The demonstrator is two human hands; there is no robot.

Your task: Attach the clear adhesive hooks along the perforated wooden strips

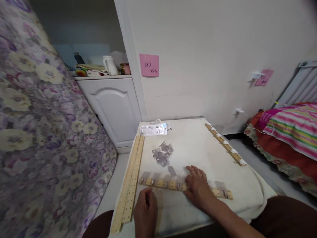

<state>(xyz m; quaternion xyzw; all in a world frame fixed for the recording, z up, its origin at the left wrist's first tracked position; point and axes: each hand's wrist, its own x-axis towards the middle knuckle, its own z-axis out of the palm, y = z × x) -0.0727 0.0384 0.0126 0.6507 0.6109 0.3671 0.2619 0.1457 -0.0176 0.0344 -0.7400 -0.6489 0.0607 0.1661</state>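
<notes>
A perforated wooden strip [160, 182] lies across the near part of the cloth-covered table, with several small metal hooks on clear plates along it. My right hand [199, 188] rests over the right half of this strip, fingers reaching out and slightly bent. Whatever sits beneath its palm is hidden. Below the strip's left end, my left hand [145, 210] is closed, its fingers curled in; their contents, if any, do not show. One loose clear hook plate [171, 170] lies just beyond the strip. Farther back is a pile of similar hook plates [162, 155].
Long perforated wooden strips [131, 181] line the table's left edge. Another strip [224, 142] with white pieces lies along the right. Clear blister packs [154, 129] sit at the back left. A floral curtain [54, 132] hangs left; a bed [289, 138] stands right.
</notes>
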